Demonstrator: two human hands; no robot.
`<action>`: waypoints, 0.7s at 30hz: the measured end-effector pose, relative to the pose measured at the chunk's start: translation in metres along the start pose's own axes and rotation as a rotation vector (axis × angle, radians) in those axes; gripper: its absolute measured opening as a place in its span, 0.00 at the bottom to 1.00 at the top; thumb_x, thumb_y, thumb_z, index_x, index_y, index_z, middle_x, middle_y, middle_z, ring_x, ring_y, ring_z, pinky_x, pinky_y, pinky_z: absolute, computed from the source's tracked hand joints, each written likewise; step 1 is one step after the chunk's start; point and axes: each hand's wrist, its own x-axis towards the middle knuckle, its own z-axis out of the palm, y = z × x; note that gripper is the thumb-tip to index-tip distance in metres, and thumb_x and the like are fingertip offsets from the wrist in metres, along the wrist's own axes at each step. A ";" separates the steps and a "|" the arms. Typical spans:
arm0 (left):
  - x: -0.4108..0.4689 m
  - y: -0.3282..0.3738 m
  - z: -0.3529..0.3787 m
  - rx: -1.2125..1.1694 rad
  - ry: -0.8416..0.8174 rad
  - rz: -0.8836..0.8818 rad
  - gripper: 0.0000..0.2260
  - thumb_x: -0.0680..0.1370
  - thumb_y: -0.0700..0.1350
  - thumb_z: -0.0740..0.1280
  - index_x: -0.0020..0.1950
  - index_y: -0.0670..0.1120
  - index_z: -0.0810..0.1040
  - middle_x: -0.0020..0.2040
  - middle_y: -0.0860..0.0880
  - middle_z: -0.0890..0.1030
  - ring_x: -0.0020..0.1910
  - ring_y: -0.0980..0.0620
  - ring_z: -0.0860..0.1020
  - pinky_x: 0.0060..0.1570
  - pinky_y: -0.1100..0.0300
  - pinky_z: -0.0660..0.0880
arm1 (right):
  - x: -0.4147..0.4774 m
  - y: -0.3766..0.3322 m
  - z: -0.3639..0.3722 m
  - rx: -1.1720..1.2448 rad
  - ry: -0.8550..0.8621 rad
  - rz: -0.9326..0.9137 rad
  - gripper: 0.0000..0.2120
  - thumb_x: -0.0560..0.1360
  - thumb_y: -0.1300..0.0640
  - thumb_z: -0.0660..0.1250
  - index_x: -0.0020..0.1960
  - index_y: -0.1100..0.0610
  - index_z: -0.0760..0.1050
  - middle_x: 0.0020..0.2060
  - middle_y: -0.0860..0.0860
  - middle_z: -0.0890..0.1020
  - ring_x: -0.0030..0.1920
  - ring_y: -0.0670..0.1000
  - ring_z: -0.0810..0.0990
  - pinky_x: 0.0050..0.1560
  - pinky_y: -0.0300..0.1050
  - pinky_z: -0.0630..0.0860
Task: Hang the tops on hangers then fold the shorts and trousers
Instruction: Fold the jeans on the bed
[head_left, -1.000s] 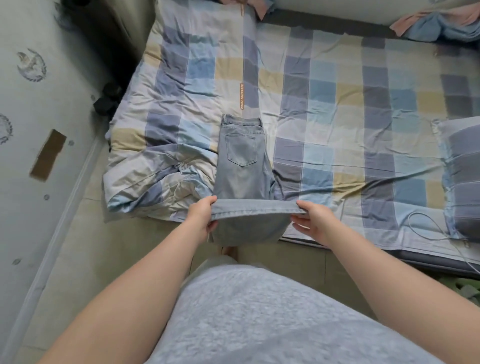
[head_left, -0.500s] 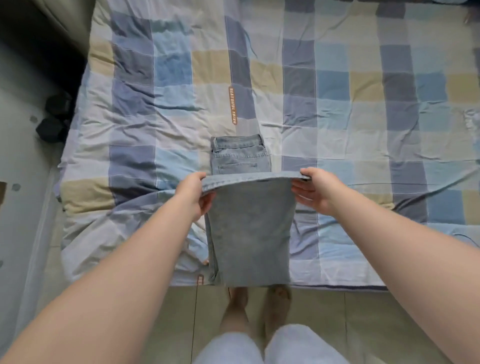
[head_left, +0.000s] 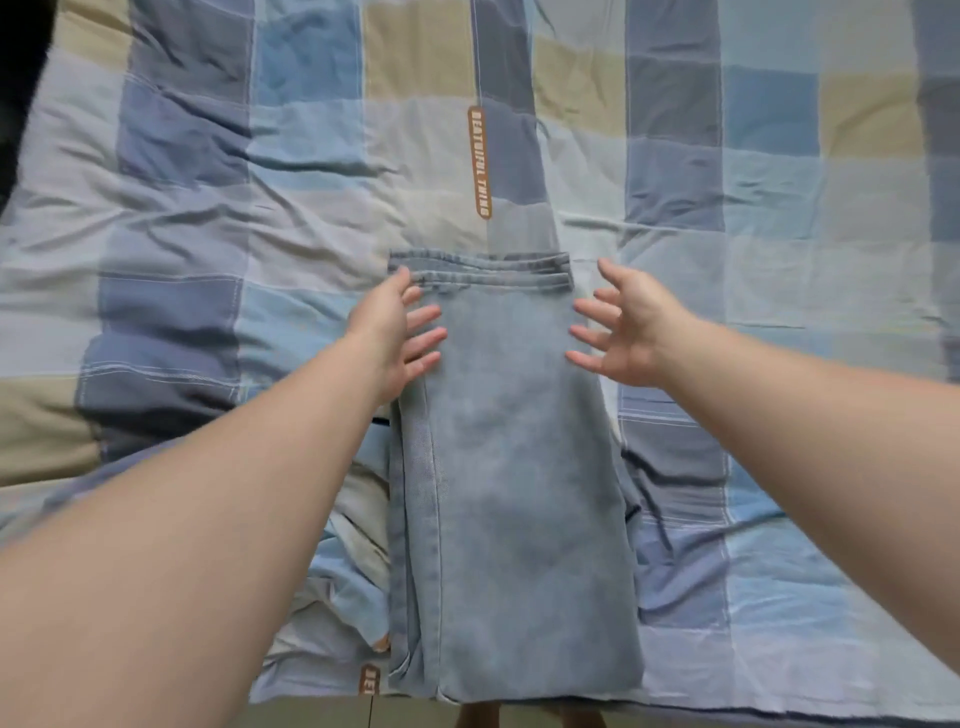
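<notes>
Light blue jeans (head_left: 511, 478) lie folded lengthwise and doubled over on the checked bedspread, the leg hems resting on the waistband at the far end. My left hand (head_left: 397, 332) lies at the jeans' left edge near the hems, fingers spread and touching the denim. My right hand (head_left: 623, 327) hovers at the right edge, fingers splayed, holding nothing; whether it touches the cloth is unclear.
The bed is covered by a rumpled quilt (head_left: 208, 218) in blue, grey and beige squares with an orange label strip (head_left: 479, 161). The bed's near edge and a strip of floor (head_left: 311, 714) run along the bottom.
Both hands carried the leg hems forward over the jeans, laid them on the waistband and let go. The camera leaned in closer over the bed.
</notes>
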 end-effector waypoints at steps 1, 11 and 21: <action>0.002 -0.010 -0.001 -0.002 -0.010 0.001 0.20 0.83 0.61 0.55 0.70 0.53 0.73 0.63 0.50 0.80 0.58 0.49 0.79 0.56 0.53 0.73 | 0.004 0.012 -0.002 0.003 -0.019 0.025 0.27 0.81 0.40 0.62 0.76 0.51 0.64 0.69 0.50 0.75 0.70 0.57 0.71 0.64 0.60 0.72; -0.060 -0.127 -0.015 0.026 -0.008 -0.072 0.15 0.84 0.58 0.56 0.64 0.52 0.74 0.58 0.51 0.83 0.53 0.52 0.82 0.49 0.58 0.75 | -0.017 0.123 -0.042 0.066 -0.058 0.214 0.24 0.81 0.41 0.60 0.74 0.50 0.68 0.68 0.50 0.77 0.70 0.55 0.73 0.63 0.56 0.72; -0.121 -0.285 -0.049 0.269 0.167 -0.274 0.09 0.83 0.50 0.62 0.57 0.48 0.79 0.52 0.47 0.84 0.46 0.51 0.80 0.42 0.59 0.71 | -0.059 0.244 -0.119 -0.028 0.052 0.353 0.23 0.83 0.44 0.60 0.75 0.53 0.67 0.69 0.52 0.76 0.72 0.56 0.71 0.66 0.55 0.69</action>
